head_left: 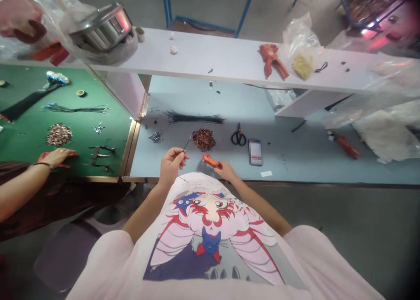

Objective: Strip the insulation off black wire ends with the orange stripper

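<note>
One dark wire (187, 143) is slanting up-right, the left hand (172, 162) pinching it narrowly. The right hand (226, 171) is gripping an orange tool (212, 162) that is pointing up-left.

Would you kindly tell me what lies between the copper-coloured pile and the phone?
In the head view, black-handled scissors lie between them.

Grey floor (144, 5); white shelf (193, 50)
</note>
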`<state>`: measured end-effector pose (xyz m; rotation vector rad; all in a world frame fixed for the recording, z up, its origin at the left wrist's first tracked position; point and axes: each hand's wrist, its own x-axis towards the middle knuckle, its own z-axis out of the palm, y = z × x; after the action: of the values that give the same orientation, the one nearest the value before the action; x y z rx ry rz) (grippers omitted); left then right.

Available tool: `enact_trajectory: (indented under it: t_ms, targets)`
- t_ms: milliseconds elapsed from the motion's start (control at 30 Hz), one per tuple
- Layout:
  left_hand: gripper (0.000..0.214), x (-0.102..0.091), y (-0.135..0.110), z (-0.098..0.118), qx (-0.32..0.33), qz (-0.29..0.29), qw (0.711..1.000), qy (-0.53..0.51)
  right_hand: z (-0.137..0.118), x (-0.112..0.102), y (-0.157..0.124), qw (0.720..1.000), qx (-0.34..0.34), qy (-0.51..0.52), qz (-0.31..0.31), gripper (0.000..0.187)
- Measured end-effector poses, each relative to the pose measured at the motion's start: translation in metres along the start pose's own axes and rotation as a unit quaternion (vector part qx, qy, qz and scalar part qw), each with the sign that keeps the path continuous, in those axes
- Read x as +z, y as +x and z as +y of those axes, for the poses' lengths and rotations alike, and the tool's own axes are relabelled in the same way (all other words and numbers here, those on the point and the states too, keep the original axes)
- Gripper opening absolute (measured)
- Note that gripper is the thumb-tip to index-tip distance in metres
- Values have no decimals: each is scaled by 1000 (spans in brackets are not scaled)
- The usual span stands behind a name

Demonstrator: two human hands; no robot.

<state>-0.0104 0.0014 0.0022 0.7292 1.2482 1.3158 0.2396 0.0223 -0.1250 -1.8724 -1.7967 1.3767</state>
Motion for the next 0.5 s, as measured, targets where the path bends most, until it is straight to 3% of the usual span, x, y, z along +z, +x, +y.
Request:
enact_trajectory:
  t_ms: [133, 200, 267, 367, 433, 500]
  targets:
    - [17, 5, -3, 5, 72, 4, 996, 57, -34, -12, -7, 987, -41, 147, -57, 41]
    - [16, 8, -6, 8, 101, -2, 992, 71, -58, -21, -18, 961, -66, 247, -100, 46]
    - [18, 11, -9, 11, 115, -11, 990, 77, -84, -30, -33, 883, -84, 420, -190, 45]
    - [18, 15, -14, 14, 132, -14, 987, 86, -116, -39, -55, 781, -74, 540, -305, 39]
    - [15, 18, -16, 15, 167, 1, 980, 104, -129, -41, -66, 751, -57, 565, -335, 38]
    - [11, 20, -19, 15, 215, 20, 968, 129, -135, -42, -74, 740, -49, 573, -347, 37]
